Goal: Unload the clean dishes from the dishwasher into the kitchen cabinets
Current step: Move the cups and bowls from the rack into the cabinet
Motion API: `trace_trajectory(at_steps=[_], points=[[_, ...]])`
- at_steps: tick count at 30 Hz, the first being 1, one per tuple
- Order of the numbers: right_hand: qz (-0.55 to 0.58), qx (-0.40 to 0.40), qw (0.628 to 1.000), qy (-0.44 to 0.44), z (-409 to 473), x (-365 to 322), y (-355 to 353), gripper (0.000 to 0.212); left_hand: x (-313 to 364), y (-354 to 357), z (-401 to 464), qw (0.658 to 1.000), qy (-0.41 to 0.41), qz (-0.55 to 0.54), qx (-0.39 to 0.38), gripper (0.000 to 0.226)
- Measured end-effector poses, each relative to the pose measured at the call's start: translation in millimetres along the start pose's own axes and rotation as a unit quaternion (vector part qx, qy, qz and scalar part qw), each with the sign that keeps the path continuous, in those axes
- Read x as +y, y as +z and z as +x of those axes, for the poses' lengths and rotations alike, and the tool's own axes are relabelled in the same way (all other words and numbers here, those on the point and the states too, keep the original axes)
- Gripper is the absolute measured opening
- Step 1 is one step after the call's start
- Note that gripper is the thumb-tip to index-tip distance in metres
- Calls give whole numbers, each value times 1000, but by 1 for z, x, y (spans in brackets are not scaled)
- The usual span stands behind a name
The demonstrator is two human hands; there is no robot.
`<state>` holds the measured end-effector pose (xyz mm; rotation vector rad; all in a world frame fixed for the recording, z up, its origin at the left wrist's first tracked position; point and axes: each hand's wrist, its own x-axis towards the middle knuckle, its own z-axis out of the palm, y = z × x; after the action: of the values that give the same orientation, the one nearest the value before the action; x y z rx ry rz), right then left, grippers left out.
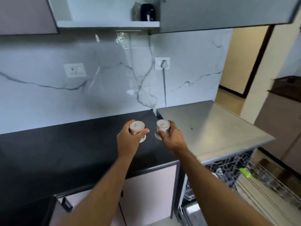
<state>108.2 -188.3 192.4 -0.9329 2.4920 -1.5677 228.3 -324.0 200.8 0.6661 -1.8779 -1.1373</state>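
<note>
My left hand [128, 141] grips a small white cup [136, 127] held upside down, its base with a printed mark facing up. A second, matching cup [162, 125], also inverted, is gripped by my right hand [172, 137]. Both cups hover just above the black countertop [65, 144], close together near its right end. The open dishwasher [236, 176] is at the lower right, with its wire rack pulled out and several items still in it. Overhead, an upper cabinet [224, 12] hangs with its grey door open.
A steel dishwasher top [211, 126] adjoins the counter on the right. An open shelf [107, 23] above carries a dark jar [147, 12]. Two wall sockets sit on the marble backsplash, one with a plugged cord [164, 85]. A doorway opens at the far right.
</note>
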Motion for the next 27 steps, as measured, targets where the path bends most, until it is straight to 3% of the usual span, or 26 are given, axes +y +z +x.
trace_trajectory(at_steps=[6,15,22,27], points=[[26,12,998,-57,65,-82,42,47,16,-62,88,998,48,2,29,48],[56,88,977,-185,172,-217,11,36,122,-115,235,981,167,-17,92,47],[39,136,958,-248,258,-288,-27,44,205,-132,326,963,243,12,118,57],[57,158,949,-265,321,-328,-48,57,246,-125,390,965,239,43,103,55]])
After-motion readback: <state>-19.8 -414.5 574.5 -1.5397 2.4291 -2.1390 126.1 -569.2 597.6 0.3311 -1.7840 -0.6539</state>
